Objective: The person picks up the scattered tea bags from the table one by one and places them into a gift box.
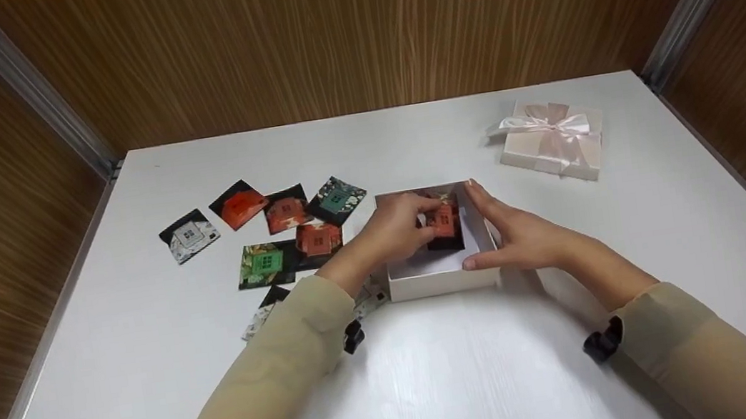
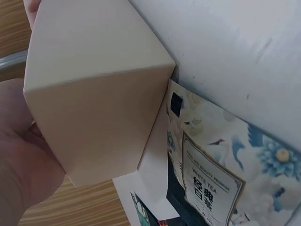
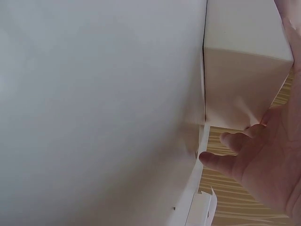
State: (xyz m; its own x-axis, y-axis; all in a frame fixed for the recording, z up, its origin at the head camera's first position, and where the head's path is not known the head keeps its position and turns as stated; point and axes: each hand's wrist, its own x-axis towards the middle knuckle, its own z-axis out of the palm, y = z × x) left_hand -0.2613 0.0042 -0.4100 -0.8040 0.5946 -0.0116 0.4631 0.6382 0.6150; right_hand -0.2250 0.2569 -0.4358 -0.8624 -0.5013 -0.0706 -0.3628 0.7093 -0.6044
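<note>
An open pale box (image 1: 444, 284) stands on the white table. My left hand (image 1: 393, 228) reaches over its left wall and pinches a red and black tea sachet (image 1: 444, 220) inside the box. Another patterned sachet shows partly behind it, towards the box's far wall. My right hand (image 1: 524, 236) lies along the box's right wall, its fingers stretched to the far corner and the thumb at the front corner. In the right wrist view several fingers (image 3: 221, 162) extend straight beside the box. A white tea sachet (image 2: 211, 155) lies close against the box's left side.
Left of the box several sachets are spread out, including a green one (image 1: 266, 263), a dark teal one (image 1: 337, 200), red ones (image 1: 239, 205) and a white one (image 1: 190, 235). A pale lid with a pink ribbon bow (image 1: 552, 143) lies at the back right.
</note>
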